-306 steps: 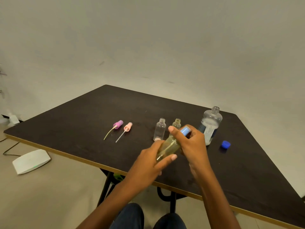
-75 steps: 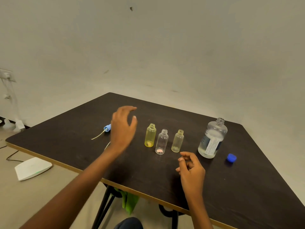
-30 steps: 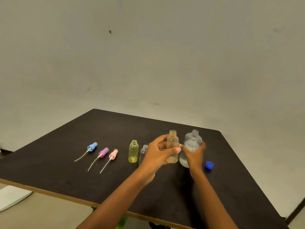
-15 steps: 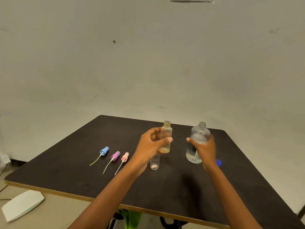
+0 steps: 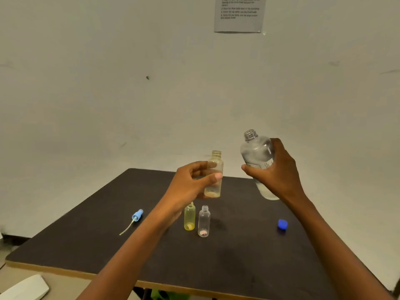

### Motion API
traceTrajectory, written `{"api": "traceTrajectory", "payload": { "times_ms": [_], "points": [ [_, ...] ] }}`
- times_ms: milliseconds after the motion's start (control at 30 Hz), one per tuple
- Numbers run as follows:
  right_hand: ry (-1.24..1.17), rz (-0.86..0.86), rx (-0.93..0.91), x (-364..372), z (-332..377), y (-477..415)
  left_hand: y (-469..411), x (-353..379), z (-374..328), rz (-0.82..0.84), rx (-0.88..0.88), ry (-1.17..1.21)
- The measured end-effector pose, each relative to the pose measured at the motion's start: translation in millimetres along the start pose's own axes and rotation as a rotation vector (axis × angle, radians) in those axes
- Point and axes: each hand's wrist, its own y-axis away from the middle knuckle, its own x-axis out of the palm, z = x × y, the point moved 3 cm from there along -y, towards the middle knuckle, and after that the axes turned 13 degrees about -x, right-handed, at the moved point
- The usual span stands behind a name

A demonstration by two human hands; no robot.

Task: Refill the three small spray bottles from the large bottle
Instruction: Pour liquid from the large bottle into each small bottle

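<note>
My left hand (image 5: 190, 182) holds a small pale amber bottle (image 5: 214, 169) upright in the air, its neck uncapped. My right hand (image 5: 275, 172) grips the large clear bottle (image 5: 256, 151), lifted beside it and tilted slightly left, cap off, with clear liquid inside. Below them on the dark table (image 5: 238, 256) stand a small yellow bottle (image 5: 189, 217) and a small clear bottle (image 5: 204, 221), both uncapped. A blue spray top (image 5: 136, 215) with its tube lies to the left. My left forearm hides the other spray tops.
The large bottle's blue cap (image 5: 282, 224) lies on the table at the right. A white flat device (image 5: 23, 289) sits on the floor at the lower left. A printed sheet (image 5: 239, 14) hangs on the wall above.
Both hands have risen off the table: the amber bottle and the large bottle are now held higher and closer together. The large bottle has begun tilting left. The view has tilted upward.
</note>
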Motion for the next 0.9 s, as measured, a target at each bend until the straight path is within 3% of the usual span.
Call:
{"api": "traceTrajectory", "payload": {
  "times_ms": [400, 900],
  "points": [
    [0.261, 0.063, -0.442, -9.4, 31.3, -7.1, 12.8, 0.8, -12.1, 0.088, 0.011, -0.002],
    [0.369, 0.151, -0.528, -17.3, 32.9, -17.3, 10.8, -0.4, -12.5, 0.171, 0.002, 0.022]
  ]
}}
